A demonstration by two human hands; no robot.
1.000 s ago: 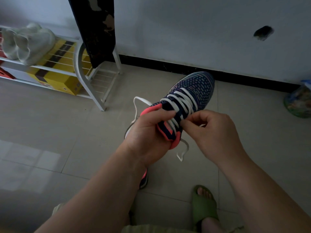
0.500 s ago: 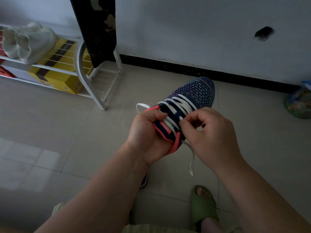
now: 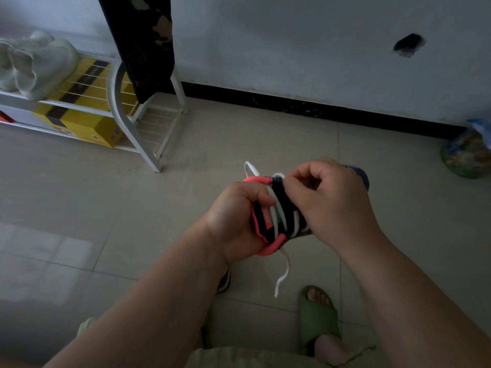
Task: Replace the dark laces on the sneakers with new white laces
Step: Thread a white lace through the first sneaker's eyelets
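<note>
A dark blue sneaker (image 3: 268, 221) with a pink collar is held in the air over the tiled floor, its toe hidden behind my right hand. White lace (image 3: 283, 276) crosses its tongue; one end dangles below the heel and a loop sticks up at the upper left. My left hand (image 3: 233, 221) grips the sneaker's collar, thumb on the tongue. My right hand (image 3: 326, 200) covers the front of the sneaker and pinches the white lace near the upper eyelets. Part of a second sneaker (image 3: 224, 282) peeks out on the floor under my left forearm.
A white wire shoe rack (image 3: 125, 112) stands at the left with a yellow box (image 3: 79, 123) and pale slippers (image 3: 34, 65) on it. Dark cloth (image 3: 140, 41) hangs over the rack. My foot in a green slide (image 3: 317, 317) is below. A colourful bag (image 3: 467, 152) sits by the wall at right.
The sneaker has dropped lower and tilted so its toe is hidden behind my right hand. My right hand moved up over the laces. The dangling lace end hangs longer below the heel.
</note>
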